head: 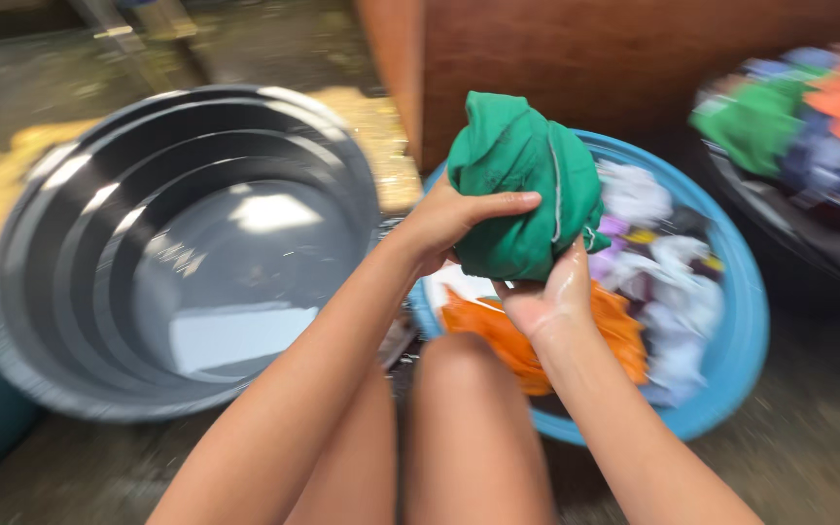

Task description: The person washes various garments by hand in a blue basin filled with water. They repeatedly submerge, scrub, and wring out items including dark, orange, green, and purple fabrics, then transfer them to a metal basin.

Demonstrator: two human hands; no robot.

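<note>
A bunched green cloth (517, 175) is held up above a blue basin (736, 350). My left hand (454, 222) grips the cloth's left side with the thumb laid across it. My right hand (548, 299) holds it from underneath and looks wet. The blue basin holds an orange garment (498, 335) and several pale purple and white pieces (663, 262). My bare knees show at the bottom centre.
A large grey tub (187, 253) with shallow water stands on the left. A dark basin (809, 233) piled with green, orange and blue clothes sits at the right edge. A brown wooden panel rises behind. The ground is wet concrete.
</note>
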